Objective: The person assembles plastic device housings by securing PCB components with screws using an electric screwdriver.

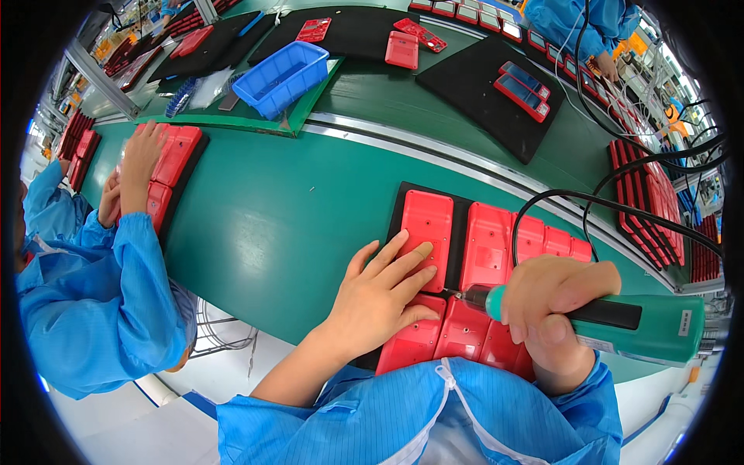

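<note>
Head view: green driver tip meets the gap between red housings

Clock directions run from the middle of the view. Just below centre, at six o'clock, the left hand (pixel 368 301) lies with fingers spread, pressing lightly on a red housing (pixel 428 221) at two o'clock; its thumb rests on the housing below. From four o'clock, the right hand (pixel 552 304) wraps around a green electric screwdriver (pixel 666 329), whose bit points toward ten o'clock, at that upper housing's lower edge. Whether the bit touches a screw I cannot tell. More red housings (pixel 487 252) sit beside it in rows on a black tray (pixel 459 232). At nine o'clock, a co-worker in a blue sleeve (pixel 147 291) handles similar red cases (pixel 180 151). A blue bin (pixel 300 91) stands at eleven o'clock.
</note>
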`<act>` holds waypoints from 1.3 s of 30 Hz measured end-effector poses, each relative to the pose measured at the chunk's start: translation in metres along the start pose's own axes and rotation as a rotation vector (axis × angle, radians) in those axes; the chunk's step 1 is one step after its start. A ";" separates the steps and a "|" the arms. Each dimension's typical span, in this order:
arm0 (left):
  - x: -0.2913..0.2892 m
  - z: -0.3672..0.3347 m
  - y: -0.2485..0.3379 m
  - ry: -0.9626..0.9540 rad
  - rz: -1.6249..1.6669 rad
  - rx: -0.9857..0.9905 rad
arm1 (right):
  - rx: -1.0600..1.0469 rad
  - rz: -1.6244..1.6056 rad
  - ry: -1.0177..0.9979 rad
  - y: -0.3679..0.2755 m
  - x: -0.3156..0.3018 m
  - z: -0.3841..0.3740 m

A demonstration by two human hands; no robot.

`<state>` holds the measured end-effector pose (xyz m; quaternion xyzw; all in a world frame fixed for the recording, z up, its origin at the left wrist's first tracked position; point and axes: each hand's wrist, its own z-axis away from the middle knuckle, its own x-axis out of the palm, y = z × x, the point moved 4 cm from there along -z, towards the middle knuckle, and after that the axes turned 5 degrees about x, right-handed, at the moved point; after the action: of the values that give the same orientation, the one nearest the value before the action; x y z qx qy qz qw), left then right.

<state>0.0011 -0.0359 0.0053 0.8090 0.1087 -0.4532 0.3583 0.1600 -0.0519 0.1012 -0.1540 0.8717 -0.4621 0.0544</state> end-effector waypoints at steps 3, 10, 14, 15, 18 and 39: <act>-0.004 -0.001 0.000 -0.009 -0.072 0.012 | 0.014 0.025 -0.025 0.005 0.001 0.000; -0.003 0.000 -0.001 -0.017 -0.088 0.002 | -0.007 0.034 -0.051 0.009 0.004 -0.003; -0.002 0.002 -0.002 -0.017 -0.088 -0.002 | 0.015 0.035 -0.029 0.011 0.006 -0.003; -0.002 0.001 -0.002 -0.017 -0.086 -0.001 | 0.016 0.035 -0.029 0.011 0.006 -0.003; -0.001 0.001 -0.002 -0.015 -0.088 0.005 | 0.025 0.032 -0.038 0.010 0.008 -0.004; -0.010 0.003 -0.004 0.012 -0.154 0.065 | 0.064 0.175 -0.069 0.021 0.024 -0.006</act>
<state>-0.0085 -0.0333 0.0106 0.8123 0.1579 -0.4777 0.2951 0.1317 -0.0435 0.0890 -0.0913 0.8641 -0.4777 0.1295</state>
